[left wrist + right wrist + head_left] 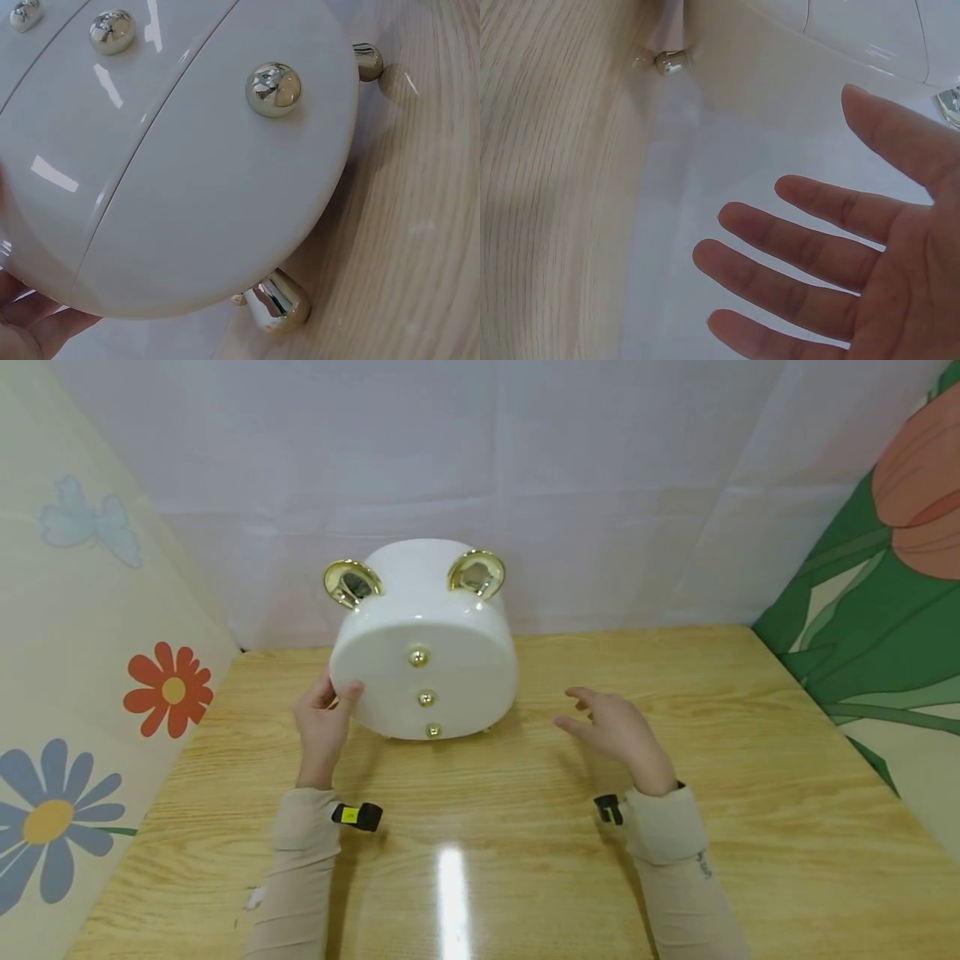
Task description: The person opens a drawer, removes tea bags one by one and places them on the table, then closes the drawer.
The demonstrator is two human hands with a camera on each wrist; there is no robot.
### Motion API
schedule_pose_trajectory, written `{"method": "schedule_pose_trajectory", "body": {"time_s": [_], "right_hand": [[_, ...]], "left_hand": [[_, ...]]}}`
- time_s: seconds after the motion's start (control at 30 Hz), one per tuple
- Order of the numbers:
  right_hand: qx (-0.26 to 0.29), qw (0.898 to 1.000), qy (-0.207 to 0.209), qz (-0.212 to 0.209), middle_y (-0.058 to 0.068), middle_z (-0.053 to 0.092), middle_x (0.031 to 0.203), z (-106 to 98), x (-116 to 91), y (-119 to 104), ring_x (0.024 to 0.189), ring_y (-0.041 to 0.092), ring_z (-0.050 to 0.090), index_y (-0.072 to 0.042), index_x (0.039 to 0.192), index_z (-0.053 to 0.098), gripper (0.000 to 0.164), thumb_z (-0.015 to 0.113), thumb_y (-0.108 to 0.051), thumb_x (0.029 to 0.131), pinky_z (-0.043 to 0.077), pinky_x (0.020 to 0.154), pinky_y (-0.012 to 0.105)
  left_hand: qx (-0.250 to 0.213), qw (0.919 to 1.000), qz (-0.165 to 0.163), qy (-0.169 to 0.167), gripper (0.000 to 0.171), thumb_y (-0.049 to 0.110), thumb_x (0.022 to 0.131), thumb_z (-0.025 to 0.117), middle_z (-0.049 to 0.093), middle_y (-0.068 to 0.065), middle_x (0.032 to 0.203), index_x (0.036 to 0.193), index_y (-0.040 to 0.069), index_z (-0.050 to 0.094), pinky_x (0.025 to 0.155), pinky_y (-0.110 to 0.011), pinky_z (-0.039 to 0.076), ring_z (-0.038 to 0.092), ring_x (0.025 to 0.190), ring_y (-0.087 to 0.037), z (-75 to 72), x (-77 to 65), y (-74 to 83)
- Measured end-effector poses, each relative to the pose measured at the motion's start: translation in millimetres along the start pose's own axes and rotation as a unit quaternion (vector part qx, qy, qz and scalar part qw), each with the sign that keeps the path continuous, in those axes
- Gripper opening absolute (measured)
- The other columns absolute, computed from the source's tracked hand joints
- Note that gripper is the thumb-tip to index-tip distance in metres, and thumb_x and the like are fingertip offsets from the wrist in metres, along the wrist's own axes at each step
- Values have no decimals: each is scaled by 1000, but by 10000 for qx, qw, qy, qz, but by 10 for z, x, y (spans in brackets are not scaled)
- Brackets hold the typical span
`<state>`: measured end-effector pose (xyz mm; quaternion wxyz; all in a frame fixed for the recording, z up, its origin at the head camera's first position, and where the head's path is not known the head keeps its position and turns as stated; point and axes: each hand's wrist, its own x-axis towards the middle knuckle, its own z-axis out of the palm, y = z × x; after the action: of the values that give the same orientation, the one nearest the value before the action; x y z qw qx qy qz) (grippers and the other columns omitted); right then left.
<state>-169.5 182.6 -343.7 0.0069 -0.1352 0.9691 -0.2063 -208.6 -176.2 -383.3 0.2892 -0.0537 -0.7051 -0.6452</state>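
Note:
A glossy white jewelry box (pixel 427 635) with gold ears and three round gold knobs down its front stands toward the back of the table. Thin seams between its drawers (pixel 217 187) show in the left wrist view, with short gold feet (pixel 279 301) at the tabletop. My left hand (pixel 324 718) grips the box's left side, thumb on the front and fingers round behind the edge. To the right of the box, apart from it, my right hand (pixel 615 727) is held over the table. Its fingers are spread in the right wrist view, with nothing in them.
The wooden table (pixel 525 827) runs back to a pale cloth (pixel 600 510) close behind the box. Panels with printed flowers (pixel 172 691) border the left and right sides. Black wrist straps (pixel 358 816) sit at both sleeve cuffs.

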Motion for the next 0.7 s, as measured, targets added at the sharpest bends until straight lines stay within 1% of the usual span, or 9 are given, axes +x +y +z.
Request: {"method": "schedule_pose_trajectory", "body": {"time_s": [0.1, 0.2, 0.27, 0.43, 0.53, 0.7], "right_hand": [[-15, 10000, 17, 39, 27, 56, 113, 13, 13, -59, 94, 38, 56, 4, 130, 45, 57, 54, -36, 90, 51, 76, 50], [-49, 9999, 18, 105, 27, 56, 114, 21, 24, -119, 94, 38, 56, 4, 131, 44, 58, 54, -37, 90, 51, 77, 51], [-39, 9999, 14, 125, 27, 56, 114, 17, 20, -120, 94, 38, 56, 4, 131, 44, 58, 53, -37, 91, 51, 77, 51], [11, 9999, 11, 169, 28, 55, 114, 4, 14, -128, 95, 38, 56, 5, 131, 44, 60, 52, -39, 91, 51, 77, 52], [62, 9997, 21, 236, 28, 54, 115, -15, 11, -129, 96, 38, 55, 5, 131, 43, 60, 52, -39, 91, 51, 78, 52], [80, 9995, 71, 313, 28, 54, 116, -50, 18, -113, 97, 38, 55, 4, 132, 43, 62, 50, -42, 91, 50, 79, 51]], "left_hand": [[-35, 9999, -131, -8, 44, 9, 80, 67, 59, -18, 111, 121, -1, 56, 70, -14, 52, 59, 89, -5, 16, -1, 46], [-53, 9998, -167, -29, 45, 8, 80, 67, 57, -21, 112, 121, -5, 54, 70, -13, 51, 58, 88, -3, 23, -8, 120], [-108, 9998, -161, -35, 45, 5, 79, 66, 57, -21, 112, 121, -5, 53, 69, -13, 51, 58, 88, -4, 51, -16, 133], [-237, 9996, -127, -37, 45, 5, 79, 67, 57, -16, 116, 122, -1, 54, 70, -13, 52, 58, 91, -6, 101, -1, -13], [-287, 9996, -62, -26, 46, 8, 79, 68, 56, -15, 117, 122, -1, 55, 71, -16, 52, 59, 94, -11, 139, -4, -42], [-425, 9991, 7, -30, 49, 12, 78, 69, 53, -14, 122, 122, -3, 53, 74, -20, 53, 56, 101, -19, 219, -18, -35]]}}
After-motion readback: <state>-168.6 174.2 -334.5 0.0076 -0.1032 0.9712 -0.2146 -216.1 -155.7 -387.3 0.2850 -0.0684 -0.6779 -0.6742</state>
